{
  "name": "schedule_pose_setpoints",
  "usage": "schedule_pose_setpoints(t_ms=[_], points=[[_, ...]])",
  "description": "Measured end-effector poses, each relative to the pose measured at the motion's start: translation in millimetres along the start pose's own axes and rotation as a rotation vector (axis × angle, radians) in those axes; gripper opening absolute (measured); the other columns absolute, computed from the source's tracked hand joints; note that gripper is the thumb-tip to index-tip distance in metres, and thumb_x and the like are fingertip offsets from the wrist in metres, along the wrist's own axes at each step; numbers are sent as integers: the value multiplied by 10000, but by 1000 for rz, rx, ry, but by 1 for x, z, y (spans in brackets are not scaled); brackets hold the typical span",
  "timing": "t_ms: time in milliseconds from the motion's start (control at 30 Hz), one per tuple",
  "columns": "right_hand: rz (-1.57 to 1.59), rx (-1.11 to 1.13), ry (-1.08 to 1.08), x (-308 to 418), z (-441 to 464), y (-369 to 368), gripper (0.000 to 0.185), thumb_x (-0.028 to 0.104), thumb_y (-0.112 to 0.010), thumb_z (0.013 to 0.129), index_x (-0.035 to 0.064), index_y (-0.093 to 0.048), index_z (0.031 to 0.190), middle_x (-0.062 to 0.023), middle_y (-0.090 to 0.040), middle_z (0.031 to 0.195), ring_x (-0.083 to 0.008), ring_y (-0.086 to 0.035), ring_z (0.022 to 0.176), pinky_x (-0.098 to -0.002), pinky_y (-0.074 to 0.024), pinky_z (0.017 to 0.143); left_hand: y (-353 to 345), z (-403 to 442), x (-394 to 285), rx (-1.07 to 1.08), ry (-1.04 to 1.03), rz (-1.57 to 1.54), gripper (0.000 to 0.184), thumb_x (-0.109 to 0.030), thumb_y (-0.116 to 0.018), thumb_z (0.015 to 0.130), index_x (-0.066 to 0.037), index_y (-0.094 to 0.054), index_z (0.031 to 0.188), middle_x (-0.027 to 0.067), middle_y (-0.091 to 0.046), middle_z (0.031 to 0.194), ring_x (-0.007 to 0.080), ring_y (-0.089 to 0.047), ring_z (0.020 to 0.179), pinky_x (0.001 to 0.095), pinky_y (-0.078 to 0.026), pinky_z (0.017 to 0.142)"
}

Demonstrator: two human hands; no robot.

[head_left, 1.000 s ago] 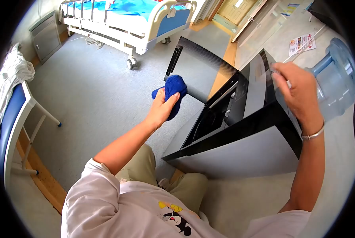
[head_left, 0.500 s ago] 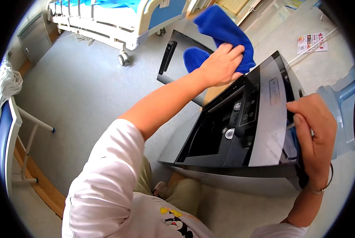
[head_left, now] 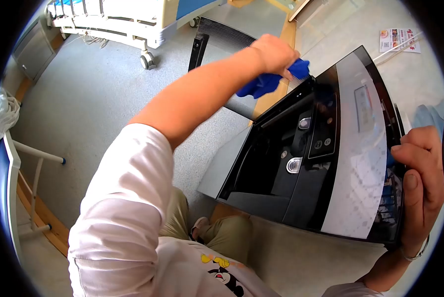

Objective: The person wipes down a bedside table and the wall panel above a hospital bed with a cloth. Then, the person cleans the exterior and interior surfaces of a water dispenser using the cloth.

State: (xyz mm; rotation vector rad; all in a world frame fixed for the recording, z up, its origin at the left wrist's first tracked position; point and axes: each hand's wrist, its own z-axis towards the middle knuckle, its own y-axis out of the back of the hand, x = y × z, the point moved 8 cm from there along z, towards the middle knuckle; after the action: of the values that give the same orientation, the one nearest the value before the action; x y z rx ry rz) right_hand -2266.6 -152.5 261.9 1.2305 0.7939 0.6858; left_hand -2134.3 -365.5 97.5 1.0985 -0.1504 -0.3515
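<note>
My left hand [head_left: 275, 53] is closed round a bunched blue cloth [head_left: 264, 85], beside the upper end of the hinged edge of a water dispenser's open door [head_left: 198, 52]. The black and silver water dispenser [head_left: 358, 183] appears tilted across the view, its dark recess and two round taps [head_left: 294, 165] exposed. At the dispenser's top end, my right hand [head_left: 424, 173] is curled against the edge, fingers bent and thumb alongside. Part of the cloth is hidden behind my left hand and forearm.
A light blue water bottle [head_left: 430, 116] shows behind my right hand. A wheeled bed [head_left: 133, 29] stands at the back left. A printed leaflet [head_left: 399, 40] and a white cable lie on the floor at right. A blue-padded, white-framed piece of furniture [head_left: 9, 168] is at far left.
My left hand has drawn the raised cloth down, and it is now more bunched near the door hinge. The dispenser and my right hand appear farther right and larger in view.
</note>
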Motion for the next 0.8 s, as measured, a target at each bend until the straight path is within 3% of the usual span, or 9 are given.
schedule_pose_setpoints(t_ms=[200, 300, 400, 467, 500, 600, 700, 733, 800], points=[[55, -48, -80, -2, -5, 0, 196, 122, -420, 871, 3, -563, 934, -132, -457, 1043, -189, -465, 917, -276, -348, 799, 26, -45, 76, 32, 170, 146, 445, -525, -639, 704, -170, -600, 970, 104, -647, 816, 288, -624, 822, 391, -496, 721], [21, -46, -32, 1, -3, 2, 200, 110, -404, 877, 10, -564, 941, -121, -459, 1042, -183, -464, 922, -276, -351, 805, 39, -73, 118, 4, 266, 219, 529, -535, -635, 712, -187, -569, 1105, 111, -646, 888, 265, -629, 855, 367, -488, 782], [-13, 1, 29, 2, -2, 0, 204, 112, -402, 884, 13, -567, 951, -115, -459, 1045, -181, -463, 933, -271, -351, 814, 36, -96, 162, -16, 332, 110, 594, -462, -694, 693, -146, -535, 1171, 121, -639, 951, 260, -627, 877, 358, -491, 799], [-37, -1, 57, 3, -2, 0, 202, 111, -409, 889, 14, -569, 963, -112, -460, 1044, -181, -463, 940, -272, -352, 825, 32, -112, 183, -186, 332, -390, 579, -399, -714, 715, -77, -531, 1161, 117, -634, 932, 213, -622, 847, 328, -492, 801], [-35, -3, 59, 2, -2, 0, 202, 111, -409, 889, 14, -569, 963, -112, -460, 1044, -181, -463, 940, -272, -352, 825, 27, -120, 186, -185, 333, -387, 579, -399, -714, 715, -77, -531, 1161, 117, -634, 932, 213, -622, 847, 328, -492, 801], [-39, -24, 85, 2, -1, 0, 197, 108, -421, 890, 7, -569, 971, -110, -467, 1037, -176, -471, 930, -269, -357, 823, 8, -165, 221, -597, 645, -1021, 492, -356, -702, 745, 23, -578, 1033, 92, -636, 891, 150, -607, 766, 271, -493, 736], [23, -8, 43, -2, -1, -2, 199, 96, -417, 891, 0, -569, 976, -106, -477, 1029, -172, -483, 915, -267, -370, 810, 0, -224, 204, -1123, 806, -990, 401, -315, -687, 748, 26, -605, 943, 99, -643, 853, 148, -601, 750, 272, -484, 694], [-81, -44, 49, 0, -1, 2, 198, 110, -423, 890, -3, -567, 965, -105, -478, 1011, -169, -485, 899, -265, -375, 794, -4, -231, 181, -1079, 831, -911, 379, -292, -694, 727, 17, -607, 928, 96, -643, 846, 151, -601, 740, 276, -484, 691], [138, -148, 297, -9, 7, 2, 181, 106, -536, 838, -23, -631, 921, -119, -547, 880, -180, -510, 800, -250, -393, 730, -16, -236, 117, -949, 781, -809, 342, -239, -704, 676, -7, -610, 908, 94, -644, 828, 157, -601, 720, 283, -485, 687]])
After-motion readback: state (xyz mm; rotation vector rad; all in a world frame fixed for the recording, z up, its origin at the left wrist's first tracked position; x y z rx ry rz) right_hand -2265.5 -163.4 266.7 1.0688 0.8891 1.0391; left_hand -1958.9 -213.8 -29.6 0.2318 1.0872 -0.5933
